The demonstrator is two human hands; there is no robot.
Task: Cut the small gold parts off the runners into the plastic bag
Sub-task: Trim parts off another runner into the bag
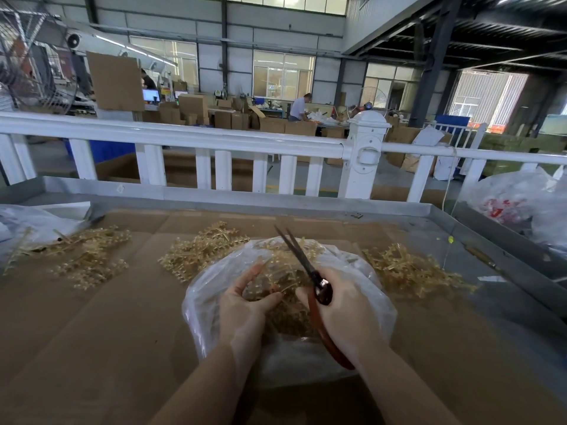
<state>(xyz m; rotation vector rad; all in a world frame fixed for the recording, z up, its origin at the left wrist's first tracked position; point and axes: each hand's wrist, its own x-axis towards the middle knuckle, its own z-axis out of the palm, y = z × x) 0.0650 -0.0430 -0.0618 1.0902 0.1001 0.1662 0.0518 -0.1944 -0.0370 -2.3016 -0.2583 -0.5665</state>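
A: Any readable text?
B: None legible. Red print on the white bag (503,207) far right of the right hand, too blurred to read.
A: Task item?
B: Clear plastic bag (211,296), mouth open under both hands, a heap of small gold parts (288,317) inside. Left hand (245,305) pinches a translucent gold runner (276,271) over the bag, thumb and fingers curled round it. Right hand (340,308) grips scissors (306,271), red-orange handles, dark blades slightly apart, pointing away just past the runner.
A: Other runners?
B: Three loose piles on the cardboard sheet (92,332): one left of the left hand (82,256), one just beyond it (202,246), one right of the right hand (411,271).
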